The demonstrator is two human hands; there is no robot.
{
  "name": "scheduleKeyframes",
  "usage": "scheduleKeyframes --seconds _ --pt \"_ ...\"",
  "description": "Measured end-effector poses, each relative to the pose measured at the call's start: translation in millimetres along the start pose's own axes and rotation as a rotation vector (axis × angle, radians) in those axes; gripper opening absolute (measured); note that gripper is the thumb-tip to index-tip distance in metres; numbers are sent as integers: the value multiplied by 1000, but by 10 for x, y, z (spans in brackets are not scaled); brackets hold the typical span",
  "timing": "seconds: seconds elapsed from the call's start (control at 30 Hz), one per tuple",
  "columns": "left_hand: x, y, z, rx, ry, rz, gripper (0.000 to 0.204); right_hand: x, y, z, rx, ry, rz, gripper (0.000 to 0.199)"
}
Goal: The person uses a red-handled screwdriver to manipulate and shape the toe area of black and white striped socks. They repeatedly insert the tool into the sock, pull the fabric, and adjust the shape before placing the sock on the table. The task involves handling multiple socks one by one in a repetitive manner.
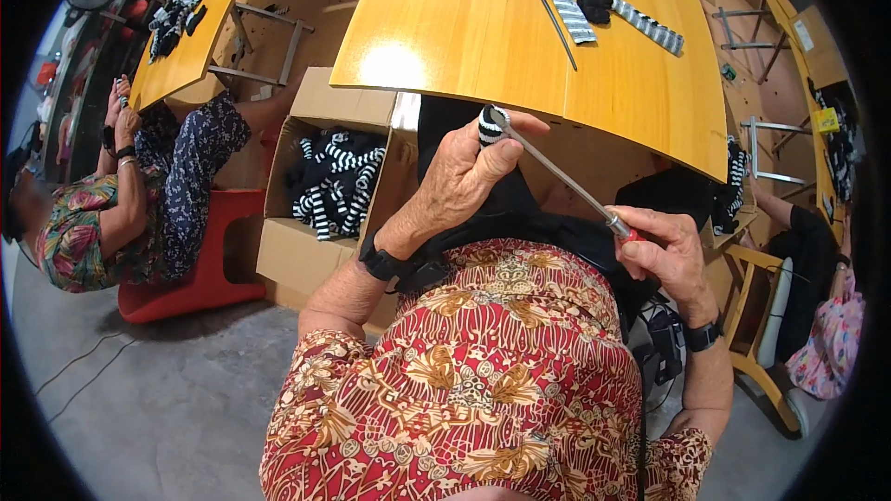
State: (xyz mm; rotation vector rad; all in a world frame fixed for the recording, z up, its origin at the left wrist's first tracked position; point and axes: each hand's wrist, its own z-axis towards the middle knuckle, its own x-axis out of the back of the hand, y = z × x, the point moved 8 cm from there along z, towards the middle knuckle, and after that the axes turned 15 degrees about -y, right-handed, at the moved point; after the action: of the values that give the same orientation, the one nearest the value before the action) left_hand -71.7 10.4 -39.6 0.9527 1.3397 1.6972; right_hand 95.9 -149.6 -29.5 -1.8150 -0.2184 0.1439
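My left hand (469, 167) is closed around a small black-and-white striped knitted piece (490, 123), just below the near edge of the yellow wooden table (445, 28). My right hand (661, 249) grips the red-tipped handle of a thin metal rod (557, 178). The rod's far end reaches into the striped piece at my left fingertips. Black fabric (538, 223) lies in my lap under both hands.
A cardboard box (288, 255) of striped pieces stands to my left. On the table lie two finished striped pieces (568, 5) (640, 23) and another thin rod (548, 11). A person (111, 213) sits at left on a red stool; another person (817, 288) sits at right.
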Motion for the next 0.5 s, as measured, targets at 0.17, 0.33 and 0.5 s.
scheduleKeyframes --seconds 0.17,0.33,0.5 --pt "7 20 23 -126 106 -348 47 -130 159 108 28 -28 276 37" --pt "109 -37 -30 -88 106 -211 45 73 -43 27 -24 48 -45 39" --pt "159 6 -13 -60 47 -158 41 199 -410 -133 -43 117 -296 41"
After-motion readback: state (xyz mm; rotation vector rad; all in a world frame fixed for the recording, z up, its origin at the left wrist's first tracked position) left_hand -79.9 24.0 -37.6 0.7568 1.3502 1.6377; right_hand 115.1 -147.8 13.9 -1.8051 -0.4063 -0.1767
